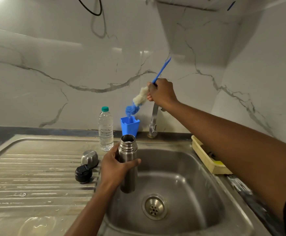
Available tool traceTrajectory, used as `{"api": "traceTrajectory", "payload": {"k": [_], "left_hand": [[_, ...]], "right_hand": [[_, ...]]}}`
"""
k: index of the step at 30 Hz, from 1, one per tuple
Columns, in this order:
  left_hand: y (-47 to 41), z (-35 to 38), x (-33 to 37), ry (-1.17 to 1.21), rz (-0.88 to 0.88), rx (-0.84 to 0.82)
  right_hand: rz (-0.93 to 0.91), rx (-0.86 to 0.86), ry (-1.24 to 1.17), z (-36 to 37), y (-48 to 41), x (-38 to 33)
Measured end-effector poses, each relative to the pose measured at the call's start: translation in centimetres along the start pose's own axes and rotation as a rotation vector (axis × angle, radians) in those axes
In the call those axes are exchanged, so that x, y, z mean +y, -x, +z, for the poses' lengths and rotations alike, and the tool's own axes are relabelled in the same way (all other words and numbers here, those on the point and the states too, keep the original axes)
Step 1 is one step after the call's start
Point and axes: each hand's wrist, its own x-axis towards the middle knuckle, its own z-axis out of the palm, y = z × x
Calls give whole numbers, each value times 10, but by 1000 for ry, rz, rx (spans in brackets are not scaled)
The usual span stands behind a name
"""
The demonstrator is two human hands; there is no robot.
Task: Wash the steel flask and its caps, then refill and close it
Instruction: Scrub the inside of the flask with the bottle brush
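From the head camera, the left hand point(116, 166) grips the open steel flask point(129, 180) upright over the sink point(191, 169) basin, near its left edge. The right hand point(161, 91) is closed round the handle of a blue bottle brush point(141, 97), held tilted, its tip just above a blue holder point(130, 126). A steel cap point(89, 158) and a black inner cap point(83, 173) sit on the ribbed drainboard point(37, 176), beside the left hand. A plastic water bottle point(105, 129) stands behind the flask. The tap point(153, 124) is partly hidden by the right wrist, and the right forearm covers part of a yellow tray point(205, 156).
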Motion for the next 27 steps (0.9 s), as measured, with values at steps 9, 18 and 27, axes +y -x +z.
{"api": "traceTrajectory", "payload": {"k": [9,18,27], "left_hand": [[1,2,-2,-70,12,-13],[7,2,8,-137,52,-39],[13,4,15,-174,97,-36]], "right_hand": [[177,-39,-322,-90,39,-14],[37,-337,-191,-140,80,-31],[-29,-478,-43,-139,65,-55]]}}
